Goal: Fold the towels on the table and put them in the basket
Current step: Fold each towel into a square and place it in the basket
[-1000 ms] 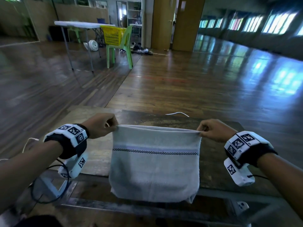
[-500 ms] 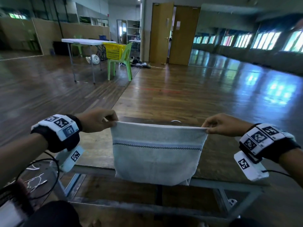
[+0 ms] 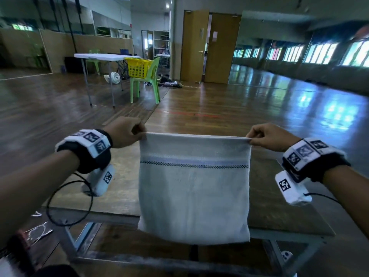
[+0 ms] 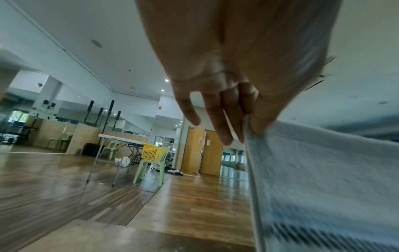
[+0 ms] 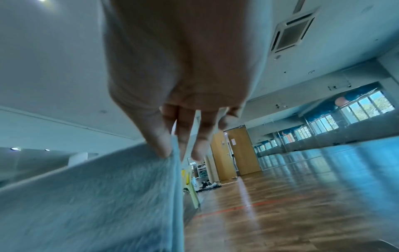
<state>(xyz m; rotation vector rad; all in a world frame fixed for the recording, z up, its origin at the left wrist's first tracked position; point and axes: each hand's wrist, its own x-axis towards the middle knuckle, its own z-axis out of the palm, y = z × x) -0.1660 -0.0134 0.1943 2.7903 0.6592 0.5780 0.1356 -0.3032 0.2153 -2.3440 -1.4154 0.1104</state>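
**Towel held taut over worn surface in mirrored hall**

A scuffed brown surface (image 3: 127, 188) on a grey metal frame stands in the foreground of a large hall with a glossy wooden floor (image 3: 249, 108). A row of bright windows (image 3: 319, 52) lines the right-hand wall, and their light reflects off the boards. At the far end stand tan double doors (image 3: 211, 47), one leaf ajar. To the left of them, well apart from the near surface, a yellow basket (image 3: 138, 67) sits on the seat of a green plastic chair (image 3: 146, 84), just beside a white folding table (image 3: 103, 56); a small white fan (image 3: 115, 77) rests on the floor under that table. A black cable (image 3: 67, 202) loops down at the near left corner of the surface.

Both forearms reach forward at about the same height, each wrist wearing a black band with white marker blocks. The left hand (image 3: 123, 134) pinches the upper left corner of a pale grey towel (image 3: 194, 194), and the right hand (image 3: 269, 137) pinches the upper right corner, thumb against the cloth. In the wrist views the other fingers (image 4: 218, 122) extend loosely past the cloth's edge. The towel, folded double with a dark checked stripe across it, hangs flat between the hands above the near edge of the surface, and its lower hem drops in front of the frame.
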